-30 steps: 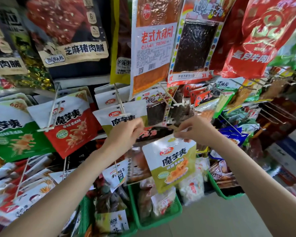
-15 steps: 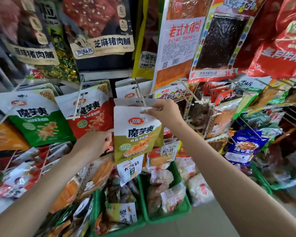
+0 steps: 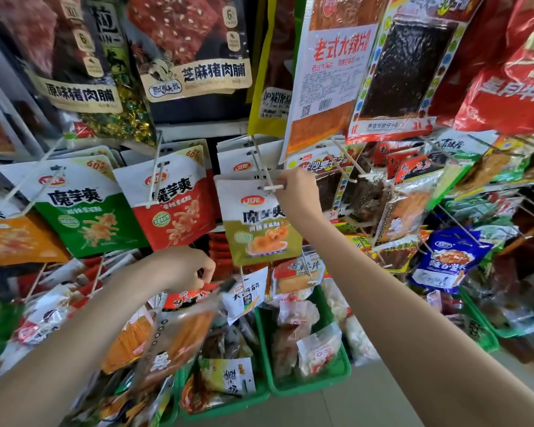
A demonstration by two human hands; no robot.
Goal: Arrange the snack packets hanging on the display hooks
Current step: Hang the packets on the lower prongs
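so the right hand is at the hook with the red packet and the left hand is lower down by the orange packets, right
Not quite: in the head view the right hand is at the hook holding the olive-green packet, not the red packet, which hangs one hook to its left. The left hand is indeed lower, by the orange packets.

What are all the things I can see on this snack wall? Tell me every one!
Olive-green and white snack packet: one, on the centre hook.
Red and white snack packet: one, left of the olive one.
Green and white snack packet: one, further left.
Blue noodle packet: one, lower right.
Big white and orange spicy strip bag: one, top centre.
White wire display hook: one, through the olive packet's top.
Green plastic baskets: several, bottom, filled with packets.
Left hand: pinching a blurred clear orange packet below.
Right hand: at the hook's tip.
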